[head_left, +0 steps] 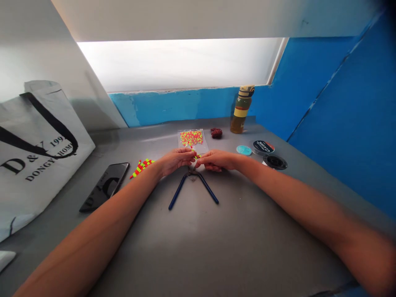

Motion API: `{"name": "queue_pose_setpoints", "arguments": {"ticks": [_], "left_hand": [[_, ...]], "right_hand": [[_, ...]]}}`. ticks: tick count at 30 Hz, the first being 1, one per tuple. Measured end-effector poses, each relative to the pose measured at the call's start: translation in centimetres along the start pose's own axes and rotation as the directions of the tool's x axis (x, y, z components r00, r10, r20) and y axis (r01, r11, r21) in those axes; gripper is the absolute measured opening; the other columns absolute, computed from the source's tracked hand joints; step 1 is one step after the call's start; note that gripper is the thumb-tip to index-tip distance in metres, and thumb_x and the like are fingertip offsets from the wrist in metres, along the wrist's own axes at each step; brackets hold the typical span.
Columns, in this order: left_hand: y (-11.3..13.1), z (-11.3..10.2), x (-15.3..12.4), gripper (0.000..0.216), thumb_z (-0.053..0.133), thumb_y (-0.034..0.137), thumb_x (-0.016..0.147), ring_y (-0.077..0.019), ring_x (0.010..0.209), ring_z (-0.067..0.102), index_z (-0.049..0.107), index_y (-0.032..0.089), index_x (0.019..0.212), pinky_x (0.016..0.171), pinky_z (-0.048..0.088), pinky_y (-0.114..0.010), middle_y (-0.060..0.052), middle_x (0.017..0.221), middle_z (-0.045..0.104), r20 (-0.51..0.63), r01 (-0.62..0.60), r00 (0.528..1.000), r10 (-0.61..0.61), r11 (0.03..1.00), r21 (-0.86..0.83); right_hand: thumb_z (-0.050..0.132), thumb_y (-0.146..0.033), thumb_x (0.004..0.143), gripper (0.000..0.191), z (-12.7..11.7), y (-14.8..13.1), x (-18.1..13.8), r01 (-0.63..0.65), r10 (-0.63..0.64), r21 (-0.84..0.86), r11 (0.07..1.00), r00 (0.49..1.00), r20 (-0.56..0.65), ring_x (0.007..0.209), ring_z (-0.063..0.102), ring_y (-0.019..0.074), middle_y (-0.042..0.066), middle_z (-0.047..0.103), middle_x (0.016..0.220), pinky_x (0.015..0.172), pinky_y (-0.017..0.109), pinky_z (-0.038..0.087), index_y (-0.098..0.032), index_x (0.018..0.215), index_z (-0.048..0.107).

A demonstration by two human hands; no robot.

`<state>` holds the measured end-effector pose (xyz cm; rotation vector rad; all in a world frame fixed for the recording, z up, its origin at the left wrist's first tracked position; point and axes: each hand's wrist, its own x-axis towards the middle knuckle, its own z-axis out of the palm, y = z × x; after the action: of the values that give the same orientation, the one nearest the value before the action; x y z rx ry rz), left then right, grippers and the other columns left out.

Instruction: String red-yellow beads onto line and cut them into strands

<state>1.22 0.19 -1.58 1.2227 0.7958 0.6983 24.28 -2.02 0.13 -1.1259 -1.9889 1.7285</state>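
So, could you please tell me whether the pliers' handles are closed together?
No, the blue pliers lie on the table with their handles spread apart.

Craft corner: pliers (210, 190), spools (274, 162)

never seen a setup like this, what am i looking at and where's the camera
There is no machine here: these are a person's own bare hands, seen by a camera worn on the head, looking forward and down. It's the only view. The left hand seems to pinch small red and yellow-green pieces; the right hand is right beside them, but its grip is too small to make out. Just below the hands, blue-handled pliers lie spread on the grey table. Beyond is a clear packet of similar pieces. A striped bundle and a phone lie left; a bottle stands back right.
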Motion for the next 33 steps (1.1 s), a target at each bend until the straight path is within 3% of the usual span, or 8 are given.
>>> {"name": "queue_pose_setpoints", "arguments": {"ticks": [7,24,33], "left_hand": [[0.1,0.0,0.1,0.022,0.078,0.027,0.082,-0.0137,0.086,0.068,0.071,0.014,0.099,0.08,0.053,-0.025,-0.008,0.097,0.073,-0.046,0.014,0.999,-0.016,0.999,-0.04],[0.4,0.2,-0.1,0.02,0.078,0.025,0.081,-0.0118,0.083,0.066,0.072,0.013,0.097,0.082,0.053,-0.025,-0.008,0.096,0.072,-0.072,0.02,0.997,-0.022,0.999,-0.039],[0.2,0.1,-0.1,0.02,0.077,0.024,0.082,-0.011,0.081,0.066,0.071,0.013,0.097,0.082,0.053,-0.025,-0.007,0.094,0.071,-0.052,0.004,0.999,-0.008,0.998,-0.069]], "right_hand": [[0.072,-0.046,0.079,0.031,-0.7,-0.1,-0.4,-0.053,0.065,-0.141,0.989,0.994,0.082,0.049,0.037,0.0083,-0.006,0.046,0.058,0.041,0.022,0.026,-0.016,0.087,0.072],[0.076,-0.038,0.076,0.025,-1.4,0.6,-0.2,-0.024,0.044,-0.128,0.991,0.987,0.155,0.052,0.041,0.0077,-0.005,0.052,0.064,0.043,0.021,0.029,-0.017,0.088,0.071],[0.072,-0.052,0.082,0.037,-1.2,0.6,-0.3,0.01,0.011,-0.133,0.991,0.988,0.154,0.051,0.04,0.0089,-0.005,0.048,0.059,0.043,0.022,0.03,-0.016,0.09,0.072]]}}
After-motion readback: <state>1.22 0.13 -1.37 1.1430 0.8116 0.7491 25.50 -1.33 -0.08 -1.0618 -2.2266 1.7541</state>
